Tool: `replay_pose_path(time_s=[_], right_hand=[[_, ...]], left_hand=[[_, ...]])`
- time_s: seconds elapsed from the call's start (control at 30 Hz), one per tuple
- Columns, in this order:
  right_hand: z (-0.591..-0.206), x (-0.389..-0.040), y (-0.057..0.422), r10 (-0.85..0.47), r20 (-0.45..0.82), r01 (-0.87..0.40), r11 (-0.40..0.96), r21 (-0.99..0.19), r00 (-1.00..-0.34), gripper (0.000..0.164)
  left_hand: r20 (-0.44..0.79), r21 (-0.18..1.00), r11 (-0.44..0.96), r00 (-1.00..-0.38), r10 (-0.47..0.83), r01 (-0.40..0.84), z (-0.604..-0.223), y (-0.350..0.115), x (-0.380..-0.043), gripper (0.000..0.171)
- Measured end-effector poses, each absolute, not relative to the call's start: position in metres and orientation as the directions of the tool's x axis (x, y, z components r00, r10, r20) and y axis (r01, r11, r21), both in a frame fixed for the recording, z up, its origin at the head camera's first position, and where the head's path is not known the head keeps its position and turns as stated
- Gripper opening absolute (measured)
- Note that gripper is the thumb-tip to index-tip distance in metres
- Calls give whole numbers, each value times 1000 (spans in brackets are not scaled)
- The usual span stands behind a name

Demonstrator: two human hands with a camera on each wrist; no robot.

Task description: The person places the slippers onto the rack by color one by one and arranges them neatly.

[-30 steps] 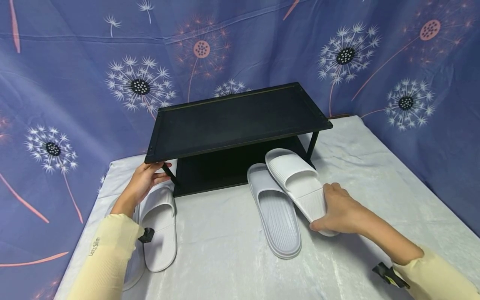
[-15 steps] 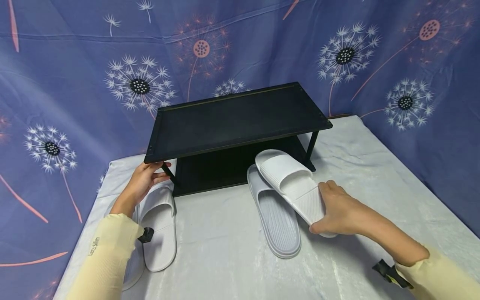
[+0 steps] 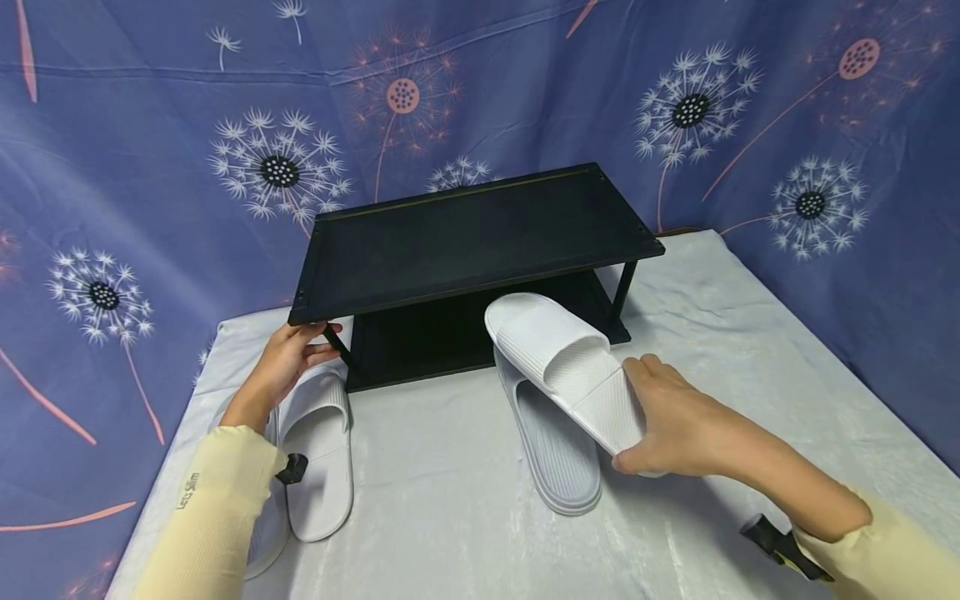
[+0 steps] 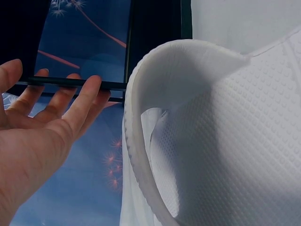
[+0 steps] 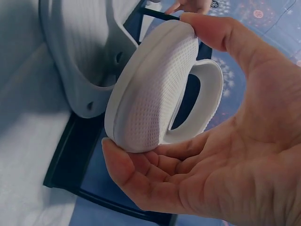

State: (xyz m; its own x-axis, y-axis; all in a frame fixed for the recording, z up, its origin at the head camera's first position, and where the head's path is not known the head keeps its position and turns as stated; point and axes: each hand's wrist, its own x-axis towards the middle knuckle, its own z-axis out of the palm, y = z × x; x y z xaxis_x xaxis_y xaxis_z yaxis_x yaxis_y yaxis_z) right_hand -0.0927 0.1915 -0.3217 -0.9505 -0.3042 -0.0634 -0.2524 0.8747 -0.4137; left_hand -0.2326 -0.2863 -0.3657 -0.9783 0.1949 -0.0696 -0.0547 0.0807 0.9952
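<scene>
My right hand (image 3: 671, 417) grips the heel of a white slide slipper (image 3: 558, 350), thumb on one edge and fingers on the other. The slipper's toe is lifted before the lower shelf's opening, overlapping a grey slide slipper (image 3: 558, 442) that leans its toe toward the black two-tier shoe rack (image 3: 480, 237). In the right wrist view, the white slipper's sole edge (image 5: 136, 89) shows between thumb and fingers. My left hand (image 3: 288, 362) touches the rack's front left post (image 4: 61, 81) with extended fingers. Below it, a white slipper (image 3: 322, 475) lies beside a greyer slipper (image 3: 266, 533), partly hidden by the sleeve.
The rack stands on a pale cloth (image 3: 435, 517) over the table. Behind and at both sides hangs a blue curtain (image 3: 525, 83) with dandelion prints. The rack's lower shelf (image 3: 427, 342) lies in shadow under the top board.
My right hand has carried the white slipper left and slightly upward, its toe passing over the grey slipper's toe. The left hand and the rack stay put.
</scene>
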Motion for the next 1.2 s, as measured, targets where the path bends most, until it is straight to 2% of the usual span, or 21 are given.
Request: replay_pose_path(time_s=[0.33,0.9,1.2], right_hand=[[-309,-89,188,-302,-69,-249,877,-411,-951,109],[-297,-80,186,-334,-17,-299,864,-406,-942,98],[-289,-82,189,-304,-27,-257,848,-464,-952,104]], left_hand=[[-64,996,76,-979,194,-50,-367,-287,-233,16],[-68,996,74,-979,190,-55,-367,-287,-233,15],[-64,995,92,-978,199,-47,-366,-288,-232,18]])
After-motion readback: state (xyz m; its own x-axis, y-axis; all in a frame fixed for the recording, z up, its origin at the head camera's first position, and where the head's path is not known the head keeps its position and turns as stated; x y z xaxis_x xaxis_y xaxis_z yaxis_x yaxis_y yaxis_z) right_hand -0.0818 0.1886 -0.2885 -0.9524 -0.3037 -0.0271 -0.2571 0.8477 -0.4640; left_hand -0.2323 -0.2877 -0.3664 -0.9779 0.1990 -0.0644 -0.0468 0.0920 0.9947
